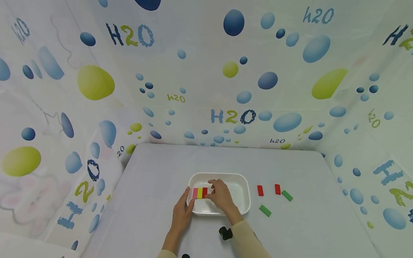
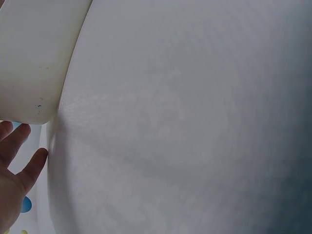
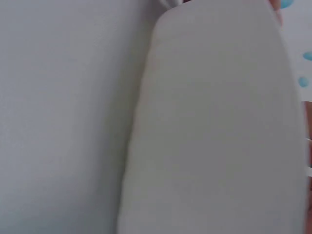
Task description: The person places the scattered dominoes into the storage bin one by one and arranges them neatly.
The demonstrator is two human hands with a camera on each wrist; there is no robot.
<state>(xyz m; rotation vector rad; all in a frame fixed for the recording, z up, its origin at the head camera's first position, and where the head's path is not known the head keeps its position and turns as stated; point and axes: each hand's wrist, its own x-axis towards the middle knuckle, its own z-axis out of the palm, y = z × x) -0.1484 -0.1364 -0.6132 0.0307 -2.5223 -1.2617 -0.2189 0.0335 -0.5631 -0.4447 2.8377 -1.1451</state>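
"While the right hand was above the white tray, how did its fingers stand?"

"The thumb and the forefinger stood wide apart, in a curve, just beside the red block. Whether the thumb touched it, I could not tell."

"And where exactly was this block?"

"It lay inside the tray, in the left part, at the right end of a row: the pink block first, then the yellow block, then the red one."

"How was the left hand?"

"It was at the left side of the tray, with the thumb apart from the fingers and near the pink block. On the table, to the right of the tray, there lay two red pieces and two green pieces."
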